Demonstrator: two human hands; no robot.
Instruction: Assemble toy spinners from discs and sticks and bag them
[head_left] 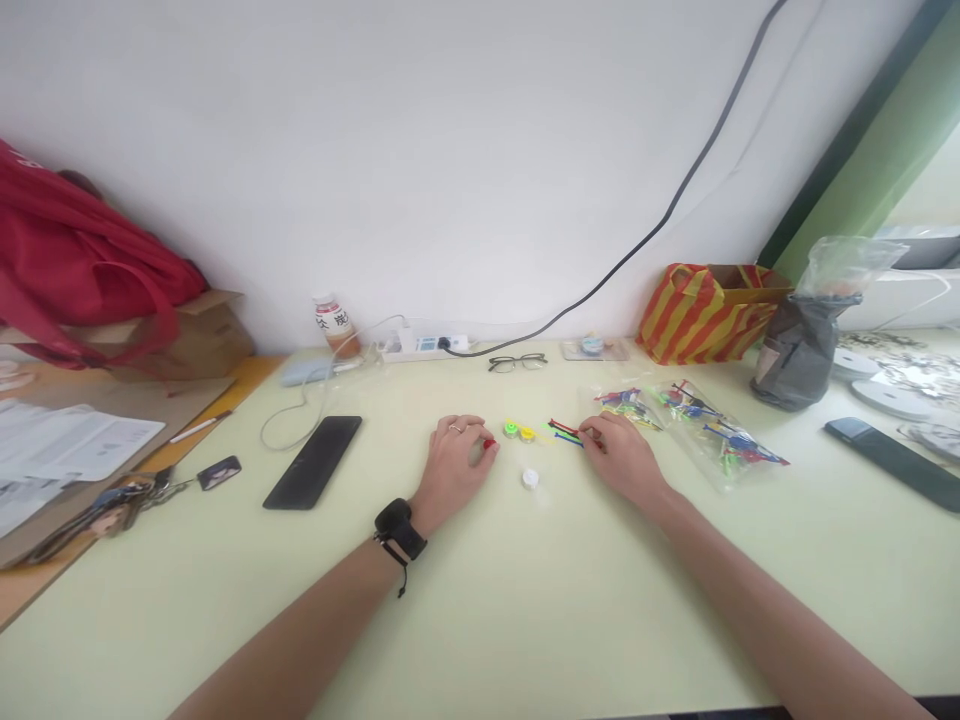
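My left hand point(456, 465) is closed, thumb and fingers pinching a small red plastic piece point(489, 443) just above the table. Close to its fingertips lie a green round piece point(511, 430) and a yellow round piece point(528, 435). A white round piece point(530, 479) rests between my hands, nearer to me. My right hand point(624, 455) is closed at the right ends of several thin plastic sticks point(564, 437) in red, green, blue and a dark colour. Its fingertips cover those ends, so which stick is gripped is hidden.
Clear bags point(724, 440) of coloured plastic parts lie right of my right hand. A black phone point(313, 463) is at left, glasses point(517, 362) and a power strip point(425, 347) by the wall. A bottle point(337, 325), striped bag point(701, 315), grey bag point(799, 350) and dark case point(896, 462) surround them.
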